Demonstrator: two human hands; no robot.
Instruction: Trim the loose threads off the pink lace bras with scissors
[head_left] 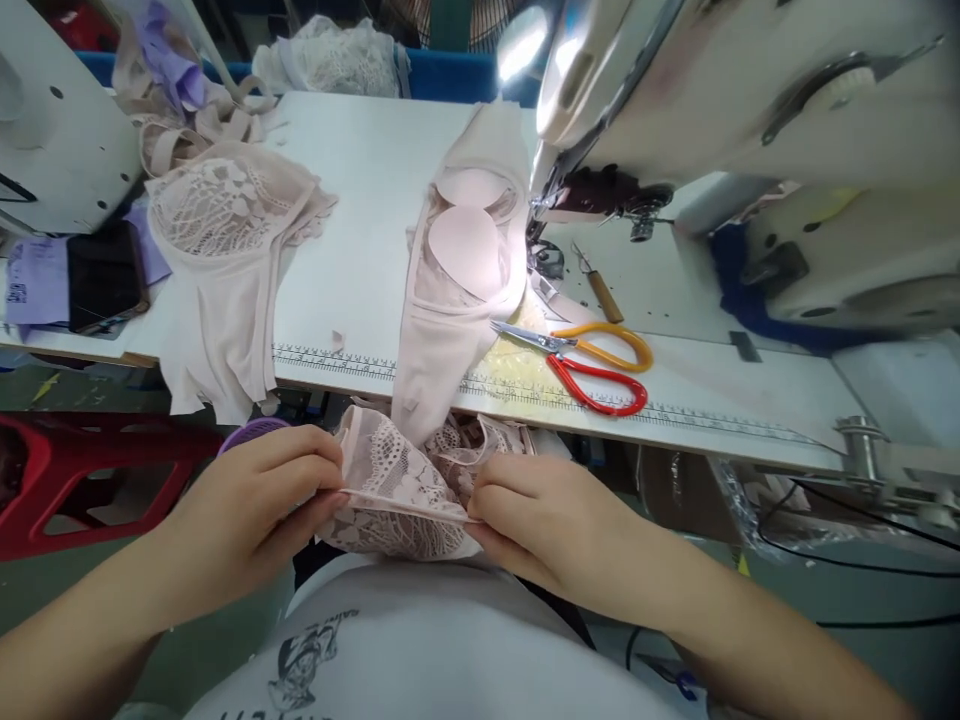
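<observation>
A pink lace bra piece (409, 475) is stretched in front of my body, just below the table's front edge. My left hand (277, 495) pinches one end of its edge between thumb and fingers. At the other end, my right hand (536, 510) pinches the same edge, so the narrow band between them runs taut. More lace fabric is bunched behind, partly hidden by my right hand. Beyond it, a pale pink bra (465, 250) with smooth cups lies by the sewing machine's needle, one wing hanging over the table edge.
Scissors (570, 345) with orange and red handles and a wooden-handled tool (600, 290) lie near the sewing machine (720, 100). Another lace bra (225, 230) and a phone (105, 275) lie left. A ruler strip (337, 362) lines the table edge; a red stool (105, 480) stands below.
</observation>
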